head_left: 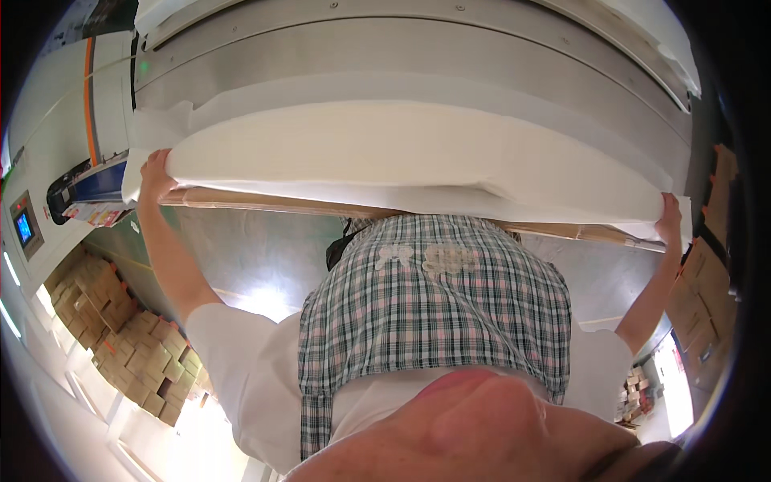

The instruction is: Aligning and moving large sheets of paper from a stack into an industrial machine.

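The fingers of the left hand are bent over the left end of a wide cream-white sheet of soft-looking material, grasping it at the corner. The fingers of the right hand grasp the opposite end in the same way, though their tips are partly hidden. The sheet thus lies between the 2 hands, touching both, and spans the whole gap in front of the person's waist. Its far edge bows outward, and a shallow fold shows near its front edge, right of the middle.

Along the near side, just below the sheet, runs a thin brown cardboard edge. Behind it lies a thin white sheet, and beyond that rises a broad silver-grey metal panel with small screws.

The person wears a green, white and pink checked cloth apron over a white short-sleeved shirt. To the left stands a white machine cabinet with 1 orange stripe; a small control panel with a lit blue screen is set nearby. Stacked brown cardboard boxes stand at the lower left, well apart from the hands.
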A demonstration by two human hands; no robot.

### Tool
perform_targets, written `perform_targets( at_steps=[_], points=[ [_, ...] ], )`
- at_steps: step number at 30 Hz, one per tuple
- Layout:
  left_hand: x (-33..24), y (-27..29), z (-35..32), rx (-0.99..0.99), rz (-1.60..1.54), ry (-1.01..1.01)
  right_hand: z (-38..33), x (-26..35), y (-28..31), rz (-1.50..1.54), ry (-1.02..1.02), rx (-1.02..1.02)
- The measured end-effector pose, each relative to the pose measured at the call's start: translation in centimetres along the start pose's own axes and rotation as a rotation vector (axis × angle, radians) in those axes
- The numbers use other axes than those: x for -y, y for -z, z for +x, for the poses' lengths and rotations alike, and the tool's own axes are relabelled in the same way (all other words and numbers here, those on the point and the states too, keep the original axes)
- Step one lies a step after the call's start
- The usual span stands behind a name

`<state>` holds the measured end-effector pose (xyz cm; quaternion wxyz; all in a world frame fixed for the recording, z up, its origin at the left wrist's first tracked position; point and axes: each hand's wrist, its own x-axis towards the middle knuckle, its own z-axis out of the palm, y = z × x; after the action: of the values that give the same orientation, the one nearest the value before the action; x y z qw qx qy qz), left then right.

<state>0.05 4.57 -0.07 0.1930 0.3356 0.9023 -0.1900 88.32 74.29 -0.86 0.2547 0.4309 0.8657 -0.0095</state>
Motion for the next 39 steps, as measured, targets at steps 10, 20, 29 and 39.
perform_targets(
  at_steps=[10,20,29,39],
  points=[
    [-6.8,3.7,16.7,0.245,-0.017,-0.046,17.7,-4.9,-1.0,-0.167,0.029,0.632],
    [-14.8,5.0,0.1,-0.58,-0.137,-0.124,12.5,-4.9,-1.2,-0.115,-0.284,-0.205],
    [-26.2,4.2,-9.0,-0.592,-0.65,-0.64,6.5,34.6,13.3,1.223,0.415,-0.131],
    [-21.3,1.0,-7.7,-0.608,-0.588,-0.638,1.3,66.2,17.5,0.696,1.017,-0.367]
  ],
)
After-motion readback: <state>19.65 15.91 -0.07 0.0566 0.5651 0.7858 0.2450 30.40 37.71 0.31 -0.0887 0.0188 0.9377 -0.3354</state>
